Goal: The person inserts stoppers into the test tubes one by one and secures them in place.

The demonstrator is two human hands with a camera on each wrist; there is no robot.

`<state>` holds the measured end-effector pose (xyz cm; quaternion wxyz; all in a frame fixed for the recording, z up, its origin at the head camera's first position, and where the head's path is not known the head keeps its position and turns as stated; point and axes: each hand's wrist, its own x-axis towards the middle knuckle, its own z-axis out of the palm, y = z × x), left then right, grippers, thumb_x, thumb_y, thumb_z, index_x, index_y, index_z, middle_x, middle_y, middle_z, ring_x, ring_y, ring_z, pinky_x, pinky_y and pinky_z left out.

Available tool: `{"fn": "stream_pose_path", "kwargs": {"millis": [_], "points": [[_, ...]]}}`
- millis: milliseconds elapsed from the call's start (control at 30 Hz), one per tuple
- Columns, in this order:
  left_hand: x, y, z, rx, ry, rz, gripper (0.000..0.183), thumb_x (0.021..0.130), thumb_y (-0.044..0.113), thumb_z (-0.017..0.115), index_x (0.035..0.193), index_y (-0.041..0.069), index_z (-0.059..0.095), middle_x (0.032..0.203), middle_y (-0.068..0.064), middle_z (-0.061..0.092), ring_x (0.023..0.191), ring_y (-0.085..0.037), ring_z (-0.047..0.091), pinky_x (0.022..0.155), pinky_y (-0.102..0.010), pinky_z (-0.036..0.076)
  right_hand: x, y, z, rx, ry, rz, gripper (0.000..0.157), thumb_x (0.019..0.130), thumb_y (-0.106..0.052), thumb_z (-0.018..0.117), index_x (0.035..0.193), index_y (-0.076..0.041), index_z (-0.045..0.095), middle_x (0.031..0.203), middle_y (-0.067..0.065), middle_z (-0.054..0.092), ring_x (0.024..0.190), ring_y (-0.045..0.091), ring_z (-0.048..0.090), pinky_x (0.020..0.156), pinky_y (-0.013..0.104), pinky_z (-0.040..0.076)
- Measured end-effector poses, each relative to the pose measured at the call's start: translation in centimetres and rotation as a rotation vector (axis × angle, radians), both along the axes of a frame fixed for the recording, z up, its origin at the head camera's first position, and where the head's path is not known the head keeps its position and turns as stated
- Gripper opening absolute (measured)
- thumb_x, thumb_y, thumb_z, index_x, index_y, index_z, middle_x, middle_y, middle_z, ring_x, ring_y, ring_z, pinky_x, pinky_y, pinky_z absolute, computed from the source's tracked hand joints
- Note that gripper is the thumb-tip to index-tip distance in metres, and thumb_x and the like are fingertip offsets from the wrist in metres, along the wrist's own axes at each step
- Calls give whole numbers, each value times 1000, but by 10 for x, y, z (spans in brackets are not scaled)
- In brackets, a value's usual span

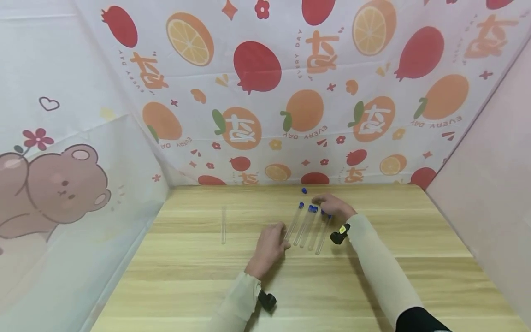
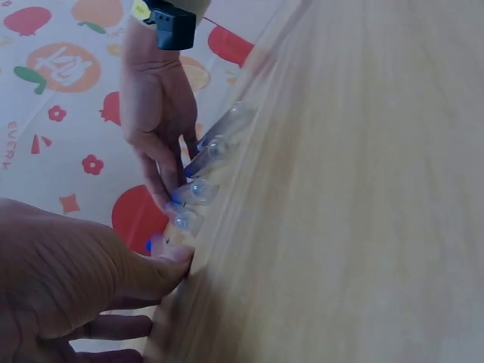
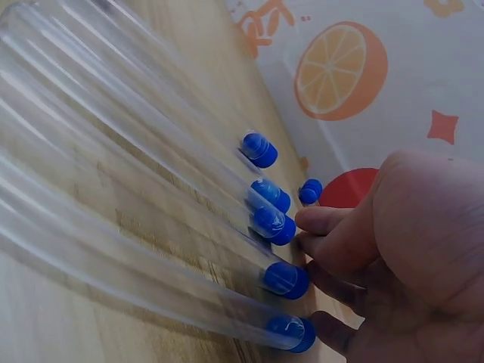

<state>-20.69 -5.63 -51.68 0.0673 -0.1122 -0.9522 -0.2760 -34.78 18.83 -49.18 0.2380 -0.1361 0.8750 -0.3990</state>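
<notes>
Several clear test tubes with blue caps lie side by side on the wooden table, caps toward the back wall. My left hand [image 1: 269, 246] pinches the bottom end of the leftmost capped test tube [image 1: 293, 222] between thumb [image 2: 162, 271] and fingers. That end is hidden behind the thumb in the left wrist view. At the cap end, my right hand [image 1: 335, 206] has its fingers loosely bent, fingertips right at the blue caps [image 3: 287, 280]. The rightmost tube [image 1: 323, 237] lies beneath the right wrist's side. Beyond the row sits a loose blue cap [image 1: 304, 190].
Apart on the left lies a test tube [image 1: 223, 226] with no blue cap. A fruit-printed cloth [image 1: 257, 69] hangs along the table's back edge, a bear-printed one [image 1: 66, 184] on the left. Each wrist wears a small black camera [image 1: 267, 300].
</notes>
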Motion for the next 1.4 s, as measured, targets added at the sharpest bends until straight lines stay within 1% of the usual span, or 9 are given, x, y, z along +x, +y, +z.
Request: {"fn": "stream_pose_path", "kwargs": {"millis": [233,400,567,667,900,1033,1133,1267,1400], "points": [[4,-9,4,19,-19,14,47,75,9,87,115,2,64,109,-17,73,100,-34,68,91,-47,59,-1,-12,-5,-19,16,-14,58,93,3,33,148,-3,49,157,18,46,152,40,32,128,55,21],[2,-19,12,10,-78,-51,53,74,13,88,119,3,62,114,-18,72,103,-35,68,94,-49,58,-2,-17,-1,29,8,-1,59,92,2,38,150,-6,47,159,16,43,153,39,30,128,55,20],[-2,-30,26,31,-162,-105,57,80,20,85,128,3,59,121,-21,70,110,-37,67,97,-52,56,-4,-19,10,112,30,33,60,92,-1,42,152,-3,43,157,20,45,149,42,36,125,56,30],[-3,-40,37,21,-181,-34,49,87,19,79,128,2,60,121,-21,70,108,-36,68,93,-50,58,-7,-21,13,96,29,12,56,97,-4,42,152,0,39,155,23,46,146,42,40,121,55,36],[-5,-77,63,7,-123,264,37,92,20,73,121,-1,65,106,-20,74,81,-28,71,66,-39,59,-19,-32,12,36,60,-71,57,101,-7,45,156,2,30,159,26,38,144,41,43,118,54,41],[-4,-98,61,-41,-143,401,32,92,15,72,115,-5,64,96,-21,73,73,-29,66,55,-37,55,-23,-40,12,79,81,-75,62,101,-11,45,158,-2,21,164,25,30,148,42,37,121,57,35],[-5,-109,57,-87,-137,476,26,90,11,69,108,-7,64,92,-24,70,79,-35,67,58,-42,57,-27,-45,11,150,138,-75,62,105,-18,45,159,-5,20,162,25,33,145,41,41,121,57,35],[-5,-121,51,-124,-133,526,18,88,6,65,100,-8,64,81,-22,67,72,-35,66,55,-42,55,-29,-54,10,220,226,-50,57,107,-20,44,158,-5,24,157,25,42,135,38,51,117,55,42],[-6,-127,48,-123,-206,529,11,89,3,60,94,-7,61,73,-18,64,61,-26,58,48,-34,49,-29,-62,9,283,286,-26,51,106,-18,45,154,-2,35,150,24,50,125,36,57,112,53,46]]}}
